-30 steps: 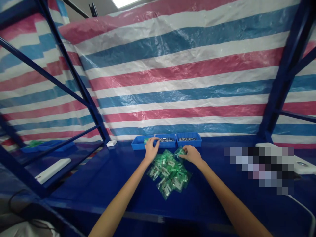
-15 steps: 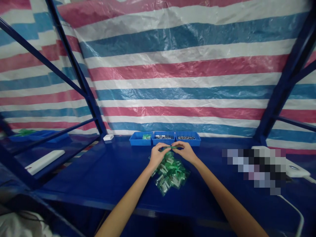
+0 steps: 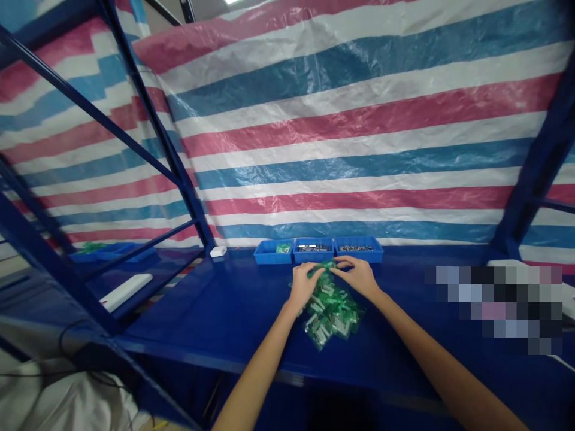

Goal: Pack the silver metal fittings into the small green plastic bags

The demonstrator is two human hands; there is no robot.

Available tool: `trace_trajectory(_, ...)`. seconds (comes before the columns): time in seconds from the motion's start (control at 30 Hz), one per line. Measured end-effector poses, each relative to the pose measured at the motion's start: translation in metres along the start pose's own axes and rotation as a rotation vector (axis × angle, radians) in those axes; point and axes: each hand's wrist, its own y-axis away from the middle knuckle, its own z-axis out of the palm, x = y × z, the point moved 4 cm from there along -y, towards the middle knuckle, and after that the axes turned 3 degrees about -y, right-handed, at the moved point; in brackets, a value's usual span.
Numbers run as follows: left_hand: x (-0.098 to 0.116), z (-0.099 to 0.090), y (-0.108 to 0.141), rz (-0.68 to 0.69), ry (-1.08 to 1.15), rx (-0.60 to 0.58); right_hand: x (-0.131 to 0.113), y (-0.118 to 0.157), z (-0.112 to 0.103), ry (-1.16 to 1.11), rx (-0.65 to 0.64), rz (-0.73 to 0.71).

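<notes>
Above a heap of small clear-green plastic bags [image 3: 336, 314] with silvery pieces inside, both hands work close together. A small green plastic bag [image 3: 329, 264] spans the gap between my fingertips. My left hand [image 3: 305, 284] pinches its left side between thumb and fingers. On the other side, my right hand [image 3: 362, 279] has thumb and fingers curled around the bag's right edge. Fingers partly cover the bag, so what is in it cannot be made out.
Behind the hands, three blue bins stand in a row: the left bin [image 3: 265, 258] with green bags, the middle bin [image 3: 313, 257] and right bin [image 3: 359, 257] with small metal parts. A white box [image 3: 218, 251] sits left of them. Blue frame posts flank the table.
The camera view has turned left, so the scene sits farther right. My hands are slightly farther apart, and more of the green bag shows between them.
</notes>
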Motion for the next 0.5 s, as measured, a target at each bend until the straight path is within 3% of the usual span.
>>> trace_trajectory(0.13,-0.018,-0.001,-0.001,-0.147,0.069,0.131,-0.003,0.000,-0.002,-0.035,0.047,-0.012)
trace_trajectory(0.23,-0.036,-0.014,-0.009,-0.193,-0.023,0.267,0.001,0.001,-0.003,0.001,0.005,0.024)
trace_trajectory(0.33,-0.058,-0.049,-0.029,-0.296,-0.324,0.411,0.009,0.002,-0.003,0.108,-0.089,0.039)
trace_trajectory(0.5,-0.094,-0.122,-0.066,-0.440,-0.521,0.460,0.018,-0.001,0.004,0.223,-0.230,0.067)
